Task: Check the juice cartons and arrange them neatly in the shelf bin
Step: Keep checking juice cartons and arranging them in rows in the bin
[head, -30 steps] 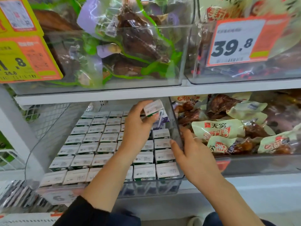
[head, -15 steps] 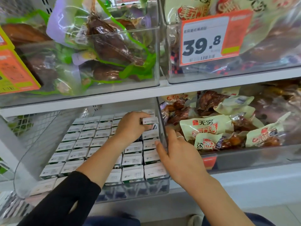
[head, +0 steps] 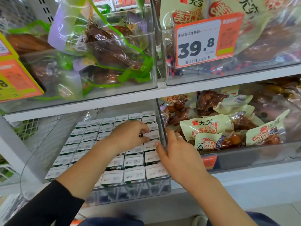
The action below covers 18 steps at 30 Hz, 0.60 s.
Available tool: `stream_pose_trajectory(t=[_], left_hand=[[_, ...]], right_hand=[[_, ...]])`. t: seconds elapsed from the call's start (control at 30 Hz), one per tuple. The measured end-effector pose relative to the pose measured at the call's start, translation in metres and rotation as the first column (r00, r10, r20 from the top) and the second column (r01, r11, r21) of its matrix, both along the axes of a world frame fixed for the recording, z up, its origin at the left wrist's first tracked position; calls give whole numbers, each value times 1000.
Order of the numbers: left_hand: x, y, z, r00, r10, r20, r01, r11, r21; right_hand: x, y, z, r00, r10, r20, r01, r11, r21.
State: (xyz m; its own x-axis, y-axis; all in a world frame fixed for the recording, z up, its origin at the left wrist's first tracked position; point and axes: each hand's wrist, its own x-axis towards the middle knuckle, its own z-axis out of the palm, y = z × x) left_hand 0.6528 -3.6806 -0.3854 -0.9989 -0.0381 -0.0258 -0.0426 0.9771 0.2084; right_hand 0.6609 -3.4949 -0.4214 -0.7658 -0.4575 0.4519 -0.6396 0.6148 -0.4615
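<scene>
White little juice cartons [head: 134,174] stand close together in rows inside the see-through bin [head: 130,191] on the lower shelf. I see mostly their flat tops. My left hand [head: 128,137] reaches in over the rows, near the right side of the bin. Its fingers are bent down on one carton [head: 153,134] in the right-hand row, and they seem to be pinching it at its edge. My right hand [head: 177,154] is at the bin's right wall [head: 162,128]. The thumb is inside, touching a carton top, and the other fingers are straight on the outside of the wall. Just next door is another bin with bags of roast meat [head: 206,128]. Above, on the upper shelf, more bags sit in clear bins, and one has an orange price tag [head: 205,41] that says 39.8.
</scene>
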Motion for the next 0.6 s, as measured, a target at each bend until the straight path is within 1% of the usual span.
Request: stream_pose_trajectory(t=[0.1,0.2,0.27,0.3,0.47,0.53,0.6], left_hand=[[-4,-2,11,998,13,63,-6,994,-108],[-8,-1,16,992,-6,126,30,980,-194],[-10,2,14,993,-22,118,52,965,-256],[-11,2,13,994,-24,102,50,965,-259],[-6,-3,1,998,-52,30,57,980,-192],[1,-6,-2,995,-71,-64,64,991,-118],[8,-8,1,976,-80,-203,80,997,-7]], right_hand=[[0,0,0,1000,-6,6,6,1000,-2],[2,-1,1,1000,-11,22,11,1000,-8],[2,-1,1,999,-9,35,10,1000,-20],[1,-1,2,999,-9,39,10,1000,-23],[0,0,5,999,2,54,-3,1000,20],[1,0,6,999,-11,39,9,999,48],[1,0,7,999,-34,8,34,997,75]])
